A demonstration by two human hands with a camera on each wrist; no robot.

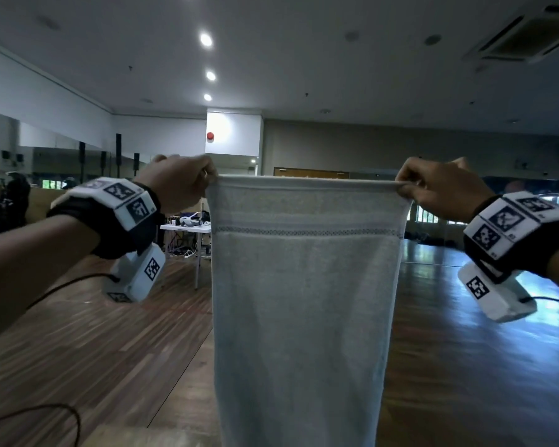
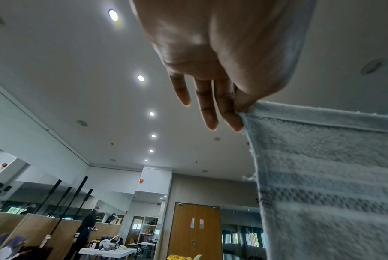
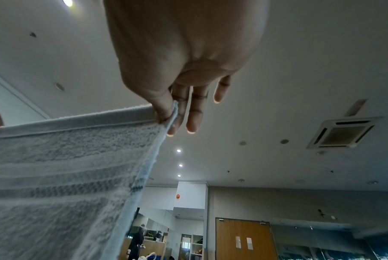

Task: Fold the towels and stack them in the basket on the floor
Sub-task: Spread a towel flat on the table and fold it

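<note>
A pale blue-grey towel point(image 1: 304, 301) with a woven band near its top hangs full length in front of me, held up at chest height. My left hand point(image 1: 211, 179) pinches its top left corner between thumb and forefinger. My right hand point(image 1: 402, 187) pinches the top right corner the same way. The top hem is pulled taut between them. In the left wrist view the towel point(image 2: 331, 176) hangs to the right of the left hand point(image 2: 240, 107); in the right wrist view the towel point(image 3: 61, 176) hangs to the left of the right hand point(image 3: 166, 116). No basket shows in the head view.
A wooden floor point(image 1: 110, 350) spreads below. A white folding table point(image 1: 188, 228) with gear stands behind the towel's left edge. A yellow basket rim point(image 2: 179, 257) shows far off near the brown double door point(image 2: 195, 228). A person point(image 2: 86, 230) stands by the mirrored wall.
</note>
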